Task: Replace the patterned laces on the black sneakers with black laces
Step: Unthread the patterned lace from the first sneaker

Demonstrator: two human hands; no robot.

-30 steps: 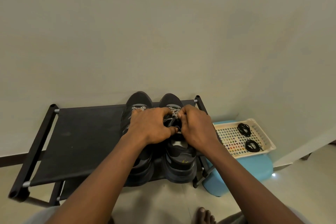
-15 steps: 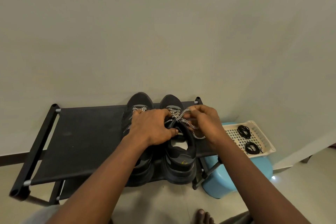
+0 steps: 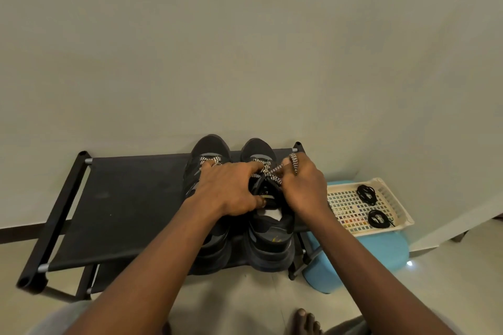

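Observation:
Two black sneakers stand side by side on a black shoe rack (image 3: 130, 204), toes to the wall. The right sneaker (image 3: 270, 242) carries a black-and-white patterned lace (image 3: 272, 173), loosened near the tongue. My right hand (image 3: 304, 187) pinches a free loop of that lace, which curls over its fingers. My left hand (image 3: 231, 187) grips the same sneaker at its tongue and covers much of the left sneaker (image 3: 208, 149). Two coiled black laces (image 3: 366, 193) (image 3: 378, 218) lie in a cream basket (image 3: 392, 198) to the right.
The basket sits on a blue plastic stool (image 3: 381, 250) beside the rack's right end. A plain wall (image 3: 245, 49) rises right behind the rack. My bare toes (image 3: 306, 321) show on the tiled floor at the bottom edge.
My right hand has moved right and up, drawing the patterned lace out of the right sneaker's top eyelets. My left hand stays on the tongue.

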